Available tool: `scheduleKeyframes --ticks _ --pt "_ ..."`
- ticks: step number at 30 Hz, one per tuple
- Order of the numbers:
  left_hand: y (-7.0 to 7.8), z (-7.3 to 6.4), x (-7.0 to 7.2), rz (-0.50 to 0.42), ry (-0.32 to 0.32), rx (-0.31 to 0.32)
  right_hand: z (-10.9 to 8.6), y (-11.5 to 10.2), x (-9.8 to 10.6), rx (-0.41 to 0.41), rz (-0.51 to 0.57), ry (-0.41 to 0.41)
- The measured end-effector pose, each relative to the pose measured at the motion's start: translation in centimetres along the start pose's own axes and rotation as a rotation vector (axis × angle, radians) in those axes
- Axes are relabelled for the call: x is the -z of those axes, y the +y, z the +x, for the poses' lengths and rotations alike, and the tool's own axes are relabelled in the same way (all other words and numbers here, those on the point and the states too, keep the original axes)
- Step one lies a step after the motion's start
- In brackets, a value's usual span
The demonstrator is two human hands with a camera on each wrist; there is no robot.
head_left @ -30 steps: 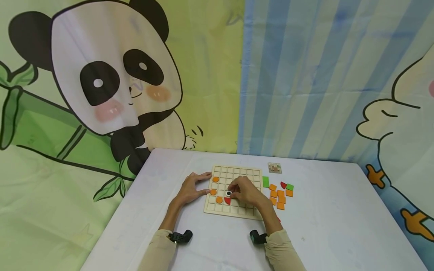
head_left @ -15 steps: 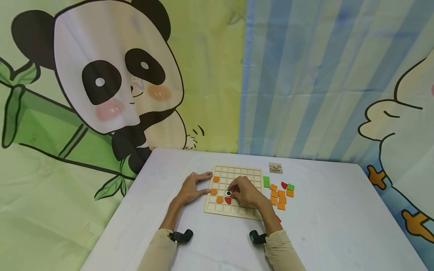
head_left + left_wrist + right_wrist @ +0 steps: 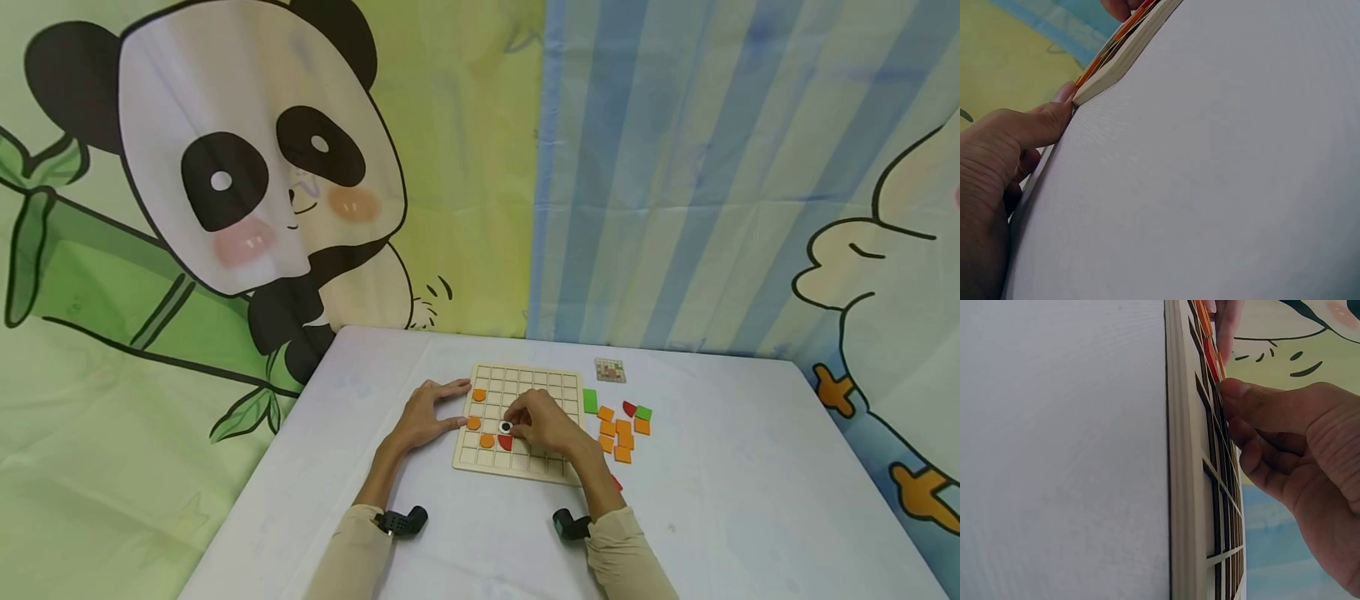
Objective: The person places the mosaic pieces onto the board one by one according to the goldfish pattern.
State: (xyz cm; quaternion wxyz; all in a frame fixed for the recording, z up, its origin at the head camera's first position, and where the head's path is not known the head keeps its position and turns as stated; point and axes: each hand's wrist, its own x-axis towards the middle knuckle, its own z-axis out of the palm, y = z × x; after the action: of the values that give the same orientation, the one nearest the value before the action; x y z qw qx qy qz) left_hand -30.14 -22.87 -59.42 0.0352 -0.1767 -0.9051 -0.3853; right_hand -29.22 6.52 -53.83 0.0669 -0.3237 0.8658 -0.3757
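Note:
A wooden grid board [image 3: 517, 475] lies flat on the white table. My left hand [image 3: 422, 417] steadies its left edge, thumb and forefinger spread apart; the left wrist view shows the thumb [image 3: 1047, 122] right at the board's corner. Over the middle-left squares, my right hand [image 3: 546, 423] pinches a small round white disc with a black centre, like an eye [image 3: 506, 427]. In the right wrist view the right thumb [image 3: 1266, 403] is low over the grid, its other fingers curled. Just below the disc sits a red quarter-round tile [image 3: 505, 443]. Orange round tiles [image 3: 479, 396] occupy squares at the left.
Right of the board lie several loose orange square tiles [image 3: 623, 454], green tiles [image 3: 590, 402] and a red piece [image 3: 629, 408]. A small pattern card [image 3: 611, 371] is behind them. Another red tile [image 3: 617, 482] shows beside the right forearm. A printed curtain [image 3: 450, 167] hangs behind the table.
Both hands keep their places at the board, the right one still at the eye disc. Only the head view has shifted very slightly.

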Motion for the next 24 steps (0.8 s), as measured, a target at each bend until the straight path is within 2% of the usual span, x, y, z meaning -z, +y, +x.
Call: scheduleKeyframes --ticks 13,24 --pt "0.1 0.0 -0.1 0.013 0.006 0.002 -1.4 -0.1 1.5 -0.047 -0.037 0.047" --pt "0.0 0.0 -0.2 0.010 0.006 0.018 -2.4 0.9 2.2 -0.041 -0.054 0.081"
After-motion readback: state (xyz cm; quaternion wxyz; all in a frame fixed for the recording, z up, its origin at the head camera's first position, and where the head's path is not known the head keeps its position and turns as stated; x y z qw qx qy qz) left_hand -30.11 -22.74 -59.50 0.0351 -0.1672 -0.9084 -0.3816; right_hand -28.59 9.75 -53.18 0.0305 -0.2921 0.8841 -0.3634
